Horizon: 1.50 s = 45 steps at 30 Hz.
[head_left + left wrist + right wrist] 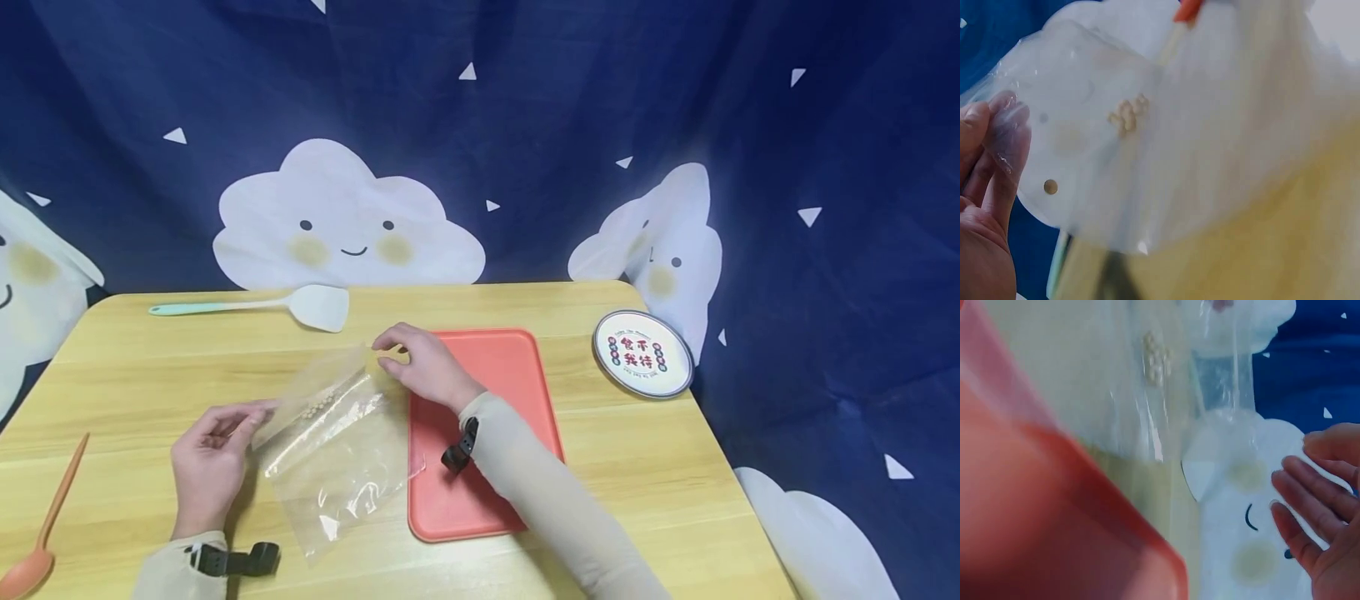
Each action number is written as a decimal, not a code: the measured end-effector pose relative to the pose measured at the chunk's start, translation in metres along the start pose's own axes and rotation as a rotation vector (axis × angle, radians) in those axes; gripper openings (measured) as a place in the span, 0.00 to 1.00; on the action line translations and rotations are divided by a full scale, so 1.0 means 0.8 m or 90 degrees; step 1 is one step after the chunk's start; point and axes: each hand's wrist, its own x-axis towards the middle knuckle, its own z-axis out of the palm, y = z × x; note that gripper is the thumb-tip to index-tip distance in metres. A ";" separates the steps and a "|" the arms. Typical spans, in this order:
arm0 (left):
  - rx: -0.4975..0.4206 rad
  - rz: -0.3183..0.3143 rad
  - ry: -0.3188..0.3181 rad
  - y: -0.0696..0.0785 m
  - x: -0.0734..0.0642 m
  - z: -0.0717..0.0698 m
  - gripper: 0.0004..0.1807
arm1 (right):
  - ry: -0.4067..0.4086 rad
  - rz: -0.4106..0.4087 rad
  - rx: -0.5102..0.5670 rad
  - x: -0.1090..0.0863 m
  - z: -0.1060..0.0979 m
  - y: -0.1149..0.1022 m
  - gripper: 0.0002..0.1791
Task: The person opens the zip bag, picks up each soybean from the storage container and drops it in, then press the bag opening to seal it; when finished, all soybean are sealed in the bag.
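Observation:
A clear plastic bag (pixel 348 479) slants above the table, left of the red tray (pixel 495 367). Inside it, a small cluster of pale beige pieces (pixel 318 407) shows through the film; their kind is too small to tell. My left hand (pixel 213 458) pinches the bag's upper left edge, and the left wrist view shows the film between thumb and fingers (pixel 1007 134). By the bag's upper right corner is my right hand (pixel 427 362), over the tray's edge. Its fingers are loosely bent and apart, and the right wrist view shows nothing held in them.
A white spatula (pixel 318 308) with a mint handle lies along the table's back edge. An orange spoon (pixel 30 567) is at the front left. At the back right sits a round plate (pixel 643 385) with printed characters. A dark blue cloud-patterned curtain (pixel 540 108) hangs behind.

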 end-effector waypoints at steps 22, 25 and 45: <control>-0.141 0.060 0.026 0.152 0.012 0.056 0.13 | 0.109 -0.055 0.186 -0.064 -0.098 -0.028 0.04; -0.160 0.111 0.004 0.161 0.014 0.063 0.12 | 0.137 -0.092 0.178 -0.076 -0.119 -0.039 0.04; -0.124 0.219 -0.118 0.181 0.013 0.136 0.06 | 0.288 -0.288 -0.086 -0.118 -0.180 -0.098 0.10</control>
